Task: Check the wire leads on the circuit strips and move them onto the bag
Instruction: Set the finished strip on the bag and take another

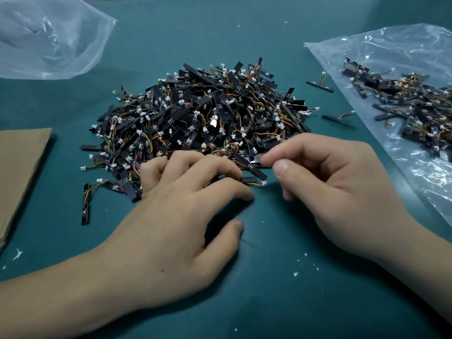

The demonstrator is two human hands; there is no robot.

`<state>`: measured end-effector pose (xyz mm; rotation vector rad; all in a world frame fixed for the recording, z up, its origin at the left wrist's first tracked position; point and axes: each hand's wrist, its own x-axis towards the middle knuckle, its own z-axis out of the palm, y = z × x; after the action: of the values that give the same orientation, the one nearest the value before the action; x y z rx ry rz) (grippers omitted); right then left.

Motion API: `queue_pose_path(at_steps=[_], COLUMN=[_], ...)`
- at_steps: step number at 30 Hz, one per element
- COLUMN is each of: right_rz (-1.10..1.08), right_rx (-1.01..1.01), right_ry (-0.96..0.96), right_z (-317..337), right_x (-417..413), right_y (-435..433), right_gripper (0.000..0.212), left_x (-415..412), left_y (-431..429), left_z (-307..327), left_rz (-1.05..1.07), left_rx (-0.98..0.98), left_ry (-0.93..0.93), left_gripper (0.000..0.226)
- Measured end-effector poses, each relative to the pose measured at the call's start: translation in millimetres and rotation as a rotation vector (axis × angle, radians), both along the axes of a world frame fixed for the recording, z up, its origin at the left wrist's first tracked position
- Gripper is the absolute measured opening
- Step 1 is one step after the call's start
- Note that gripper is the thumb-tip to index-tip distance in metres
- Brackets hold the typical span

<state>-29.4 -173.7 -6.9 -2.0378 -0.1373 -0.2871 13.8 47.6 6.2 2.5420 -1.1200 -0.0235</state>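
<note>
A big heap of black circuit strips (203,113) with orange-yellow wire leads and white plugs lies mid-table. My left hand (186,211) rests on the heap's near edge, fingers relaxed and spread over several strips. My right hand (330,182) is beside it with its fingers curled. Its index tip and thumb pinch the end of one circuit strip (254,168) at the heap's front edge. A clear plastic bag (367,52) lies flat at the right, carrying a smaller heap of strips (415,106).
Two loose strips (320,85) (338,119) lie between the heap and the bag. Another loose strip (85,206) lies at the left. A second, puffed clear bag (49,37) sits at the back left. Brown cardboard (19,167) lies at the left edge. The mat is teal, with white crumbs.
</note>
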Motion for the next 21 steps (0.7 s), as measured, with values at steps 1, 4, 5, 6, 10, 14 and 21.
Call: queue_pose_path(at_steps=[1, 4, 5, 6, 10, 14, 21], right_rz=[-0.019, -0.112, -0.14, -0.157, -0.14, -0.029, 0.016], right_rx=[-0.049, -0.172, -0.219, -0.269, -0.439, -0.586, -0.6], right_ry=[-0.02, -0.06, -0.051, -0.044, -0.019, 0.007, 0.012], right_z=[0, -2, -2, -3, 0, 4, 4], right_x=[-1, -2, -2, -2, -2, -5, -4], right_y=[0, 3, 3, 3, 5, 10, 8], right_gripper=[0.014, 0.011, 0.01, 0.01, 0.002, 0.012, 0.011], left_x=[0, -1, -1, -1, -2, -2, 0], left_y=[1, 3, 3, 3, 2, -1, -12], left_z=[-5, -6, -7, -7, -5, -2, 12], left_rz=[-0.017, -0.027, -0.027, -0.026, -0.03, 0.0, 0.019], left_rx=[-0.018, -0.045, -0.037, -0.033, -0.006, -0.052, 0.065], left_ry=[-0.014, 0.013, 0.005, -0.015, -0.015, -0.029, -0.039], left_gripper=[0.028, 0.027, 0.027, 0.027, 0.029, 0.026, 0.023])
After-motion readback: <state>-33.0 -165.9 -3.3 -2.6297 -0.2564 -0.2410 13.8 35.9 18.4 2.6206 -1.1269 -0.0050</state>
